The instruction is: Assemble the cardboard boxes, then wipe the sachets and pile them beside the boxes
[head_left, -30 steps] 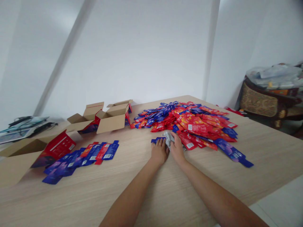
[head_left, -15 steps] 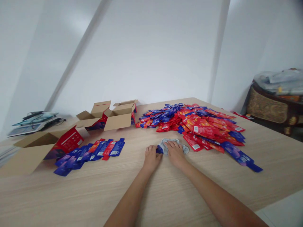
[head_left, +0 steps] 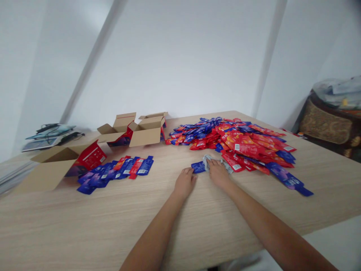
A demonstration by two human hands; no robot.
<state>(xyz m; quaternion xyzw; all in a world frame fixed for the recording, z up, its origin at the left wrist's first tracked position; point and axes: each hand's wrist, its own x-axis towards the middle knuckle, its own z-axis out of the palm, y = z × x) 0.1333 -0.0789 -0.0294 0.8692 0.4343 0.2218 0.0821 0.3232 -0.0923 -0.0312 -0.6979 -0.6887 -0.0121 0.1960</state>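
Observation:
A blue sachet [head_left: 198, 167] lies flat on the table in front of me. My left hand [head_left: 185, 183] has its fingers bent onto the sachet's left end, holding it down. Bunched under my right hand [head_left: 219, 174] is a grey-white cloth [head_left: 207, 161], which the fingers press over the sachet's right part. That part of the sachet is hidden. Just beyond the cloth begins a large heap of red and blue sachets [head_left: 239, 143]. To the left, several blue and red sachets [head_left: 118, 169] lie overlapping in a row.
Open cardboard boxes stand at the left: a near box [head_left: 53, 165], another box [head_left: 118, 130] behind it, and one more box [head_left: 148, 131] towards the wall. Folders and papers [head_left: 52, 135] are stacked at the far left. A carved wooden chair [head_left: 324, 120] stands beyond the table's right edge.
My right hand and the cloth have slid right along the blue sachet, uncovering more of its left part. My left hand stays at its left end. The view has shifted slightly.

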